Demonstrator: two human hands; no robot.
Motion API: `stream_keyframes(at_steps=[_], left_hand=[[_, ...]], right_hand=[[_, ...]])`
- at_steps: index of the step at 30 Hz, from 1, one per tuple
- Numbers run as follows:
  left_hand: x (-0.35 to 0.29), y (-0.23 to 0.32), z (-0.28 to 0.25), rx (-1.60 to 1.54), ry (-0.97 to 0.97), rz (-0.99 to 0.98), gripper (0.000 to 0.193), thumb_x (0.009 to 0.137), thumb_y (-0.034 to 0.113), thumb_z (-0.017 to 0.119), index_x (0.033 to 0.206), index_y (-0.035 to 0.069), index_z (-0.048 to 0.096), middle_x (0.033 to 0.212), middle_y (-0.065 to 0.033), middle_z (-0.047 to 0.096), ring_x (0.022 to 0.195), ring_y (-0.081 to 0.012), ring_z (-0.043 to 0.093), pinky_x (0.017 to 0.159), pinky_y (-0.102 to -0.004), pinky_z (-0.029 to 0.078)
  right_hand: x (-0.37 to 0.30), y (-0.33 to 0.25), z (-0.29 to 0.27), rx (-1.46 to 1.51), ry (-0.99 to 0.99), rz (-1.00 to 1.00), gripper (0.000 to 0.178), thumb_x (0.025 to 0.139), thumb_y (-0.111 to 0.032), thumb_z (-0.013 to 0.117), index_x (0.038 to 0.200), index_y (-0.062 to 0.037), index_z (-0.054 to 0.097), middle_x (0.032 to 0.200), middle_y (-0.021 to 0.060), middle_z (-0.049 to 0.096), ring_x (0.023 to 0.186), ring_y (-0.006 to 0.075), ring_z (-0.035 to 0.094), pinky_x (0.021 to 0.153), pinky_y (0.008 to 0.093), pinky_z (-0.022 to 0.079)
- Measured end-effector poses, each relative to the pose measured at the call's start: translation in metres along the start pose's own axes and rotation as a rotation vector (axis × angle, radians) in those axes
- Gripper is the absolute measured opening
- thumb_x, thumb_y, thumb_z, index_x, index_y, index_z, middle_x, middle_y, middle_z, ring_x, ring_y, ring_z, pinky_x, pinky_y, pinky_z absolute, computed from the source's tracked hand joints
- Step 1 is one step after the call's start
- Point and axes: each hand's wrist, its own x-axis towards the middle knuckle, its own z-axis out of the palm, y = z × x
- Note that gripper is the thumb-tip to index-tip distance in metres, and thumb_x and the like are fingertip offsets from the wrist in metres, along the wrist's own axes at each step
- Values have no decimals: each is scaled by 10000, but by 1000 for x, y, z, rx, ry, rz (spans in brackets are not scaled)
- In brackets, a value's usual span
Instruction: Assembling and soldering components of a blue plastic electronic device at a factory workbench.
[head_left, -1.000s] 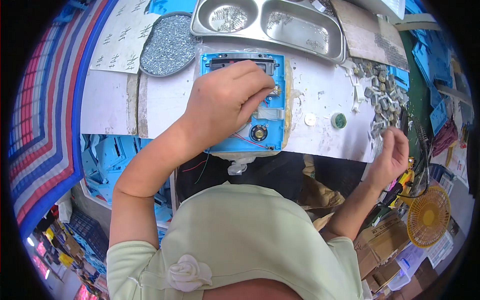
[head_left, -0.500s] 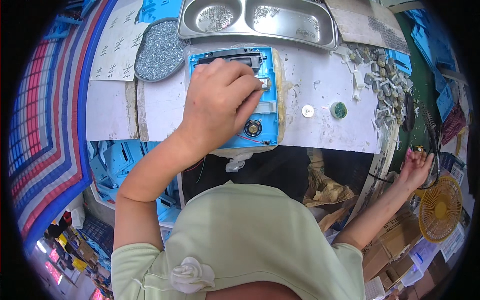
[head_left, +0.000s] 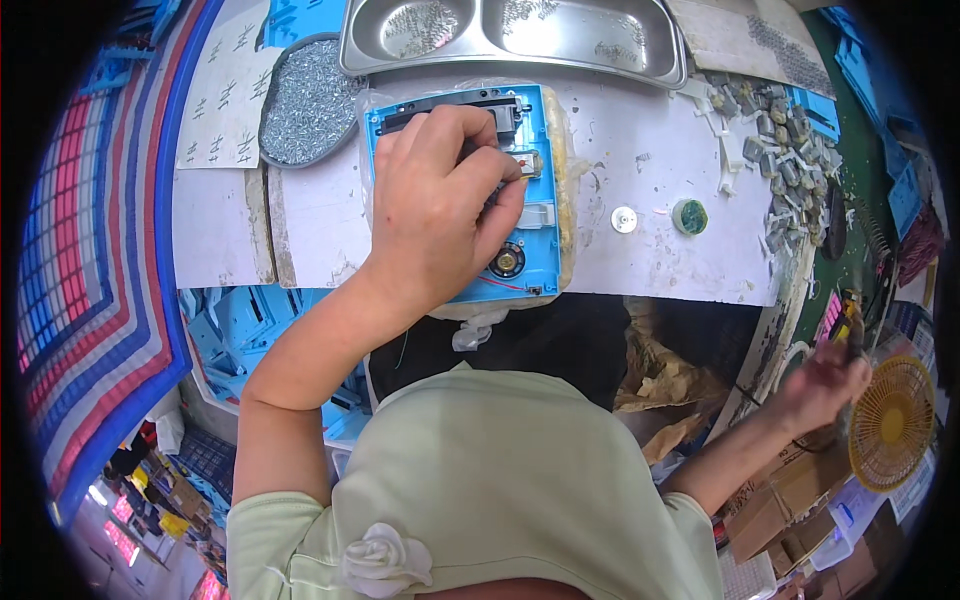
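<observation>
A blue plastic casing (head_left: 547, 262) lies open on the padded wrap at the bench's front edge. It holds a black bar-shaped part, a small metal motor (head_left: 530, 163), a clear-white strip (head_left: 538, 215) and a round speaker (head_left: 507, 260) with a red wire. My left hand (head_left: 440, 200) rests over the casing, its thumb and fingers closed in a pinch beside the motor. What they pinch is hidden. Far to the right, beyond the bench, my right hand (head_left: 825, 385) is smeared by motion next to the yellow fan; whether it holds anything cannot be seen.
A grey tray of small screws (head_left: 312, 100) stands left of the casing, with a steel compartment tray (head_left: 600, 64) behind. Small motors (head_left: 790, 150) lie heaped on the right. A white disc (head_left: 624, 219) and a green-filled round tub (head_left: 690, 217) sit nearby. A yellow fan (head_left: 892, 424) stands at right.
My right hand has drawn down, away from the dark cable and hanging tool at the right. My left hand stays over the casing in its pinch. The view has shifted slightly.
</observation>
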Motion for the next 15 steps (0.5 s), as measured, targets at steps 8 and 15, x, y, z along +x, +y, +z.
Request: stream_keyframes(at_steps=[8,15], left_hand=[[2,-1,2,20,-6,14,170,719,61,804,845,83,692,1008,-65,580,809,-201,578,765,-364,376],[1,-2,2,19,-5,10,187,715,62,806,862,85,691,1013,-64,579,834,-214,583,763,-363,375]], right_hand=[[-89,25,180,-39,-797,-165,289,766,8,784,1011,9,632,775,83,601,679,194,527,624,316,392],[-93,32,197,-68,-865,-278,317,725,20,800,1001,4,646,697,76,598,603,215,525,566,318,392]])
